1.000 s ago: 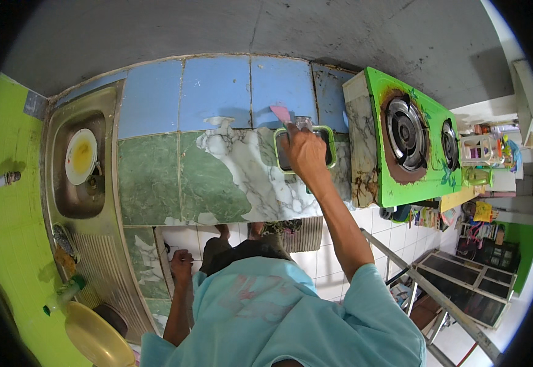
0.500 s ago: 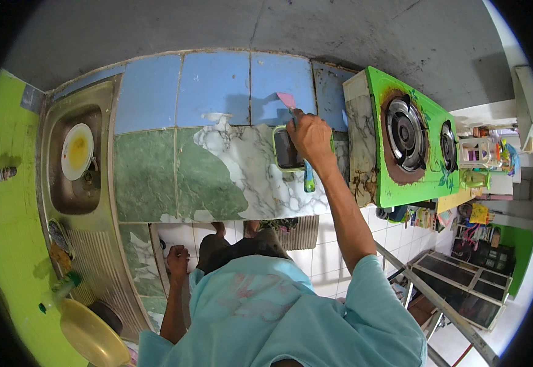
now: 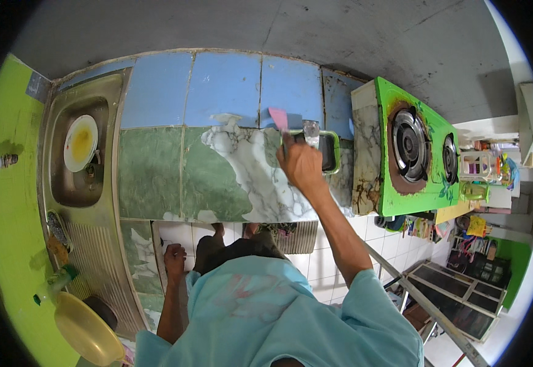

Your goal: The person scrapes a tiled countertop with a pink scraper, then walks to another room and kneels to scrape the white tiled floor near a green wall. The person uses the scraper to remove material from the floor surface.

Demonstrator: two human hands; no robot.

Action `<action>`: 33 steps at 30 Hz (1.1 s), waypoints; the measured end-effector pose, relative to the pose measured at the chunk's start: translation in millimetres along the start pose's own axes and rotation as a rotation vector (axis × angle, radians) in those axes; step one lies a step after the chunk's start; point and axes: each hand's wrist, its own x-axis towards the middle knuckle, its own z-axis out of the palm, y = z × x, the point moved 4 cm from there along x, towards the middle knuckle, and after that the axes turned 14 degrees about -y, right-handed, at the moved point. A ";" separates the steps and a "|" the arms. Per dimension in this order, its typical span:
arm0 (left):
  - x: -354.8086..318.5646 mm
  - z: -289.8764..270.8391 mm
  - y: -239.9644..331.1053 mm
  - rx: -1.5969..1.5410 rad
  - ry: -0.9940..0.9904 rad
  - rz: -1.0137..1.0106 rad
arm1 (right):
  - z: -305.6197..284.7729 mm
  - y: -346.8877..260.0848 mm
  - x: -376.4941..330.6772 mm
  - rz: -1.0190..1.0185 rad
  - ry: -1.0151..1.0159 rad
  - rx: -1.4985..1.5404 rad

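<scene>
My right hand [image 3: 301, 164] reaches out over the marbled counter [image 3: 242, 177] and is closed on a thin tool with a pink flat end [image 3: 277, 117] that points away from me. Just right of the hand sits a dark rectangular container with a green rim [image 3: 335, 153]; the hand covers its left part. A small clear glass [image 3: 310, 129] stands at its far edge. My left hand [image 3: 174, 259] hangs low beside the counter's front, fingers loosely curled, holding nothing that I can see.
A green two-burner gas stove [image 3: 410, 147] stands at the right. At the left a steel sink [image 3: 80, 153] holds a white plate with yellow residue [image 3: 81, 142]. A yellow bowl [image 3: 88, 330] lies near the draining board. A metal rack [image 3: 462, 300] stands on the floor.
My right hand has shifted a little toward me and left, leaving more of the green-rimmed container showing. The pink end stays raised over the counter. The left hand still hangs down.
</scene>
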 end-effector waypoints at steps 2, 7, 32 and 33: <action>-1.1 12.2 12.3 -0.048 -0.038 0.012 | -0.5 15.0 19.2 0.010 0.052 -0.036; -1.0 6.5 19.0 0.000 0.000 0.018 | -21.3 15.6 41.1 0.026 0.137 0.024; -10.2 12.6 57.6 -0.081 -0.010 -0.010 | 13.6 -56.4 48.6 -0.129 0.019 -0.006; -11.3 8.7 57.9 -0.065 0.007 0.005 | 11.4 -63.1 43.0 -0.141 -0.014 -0.018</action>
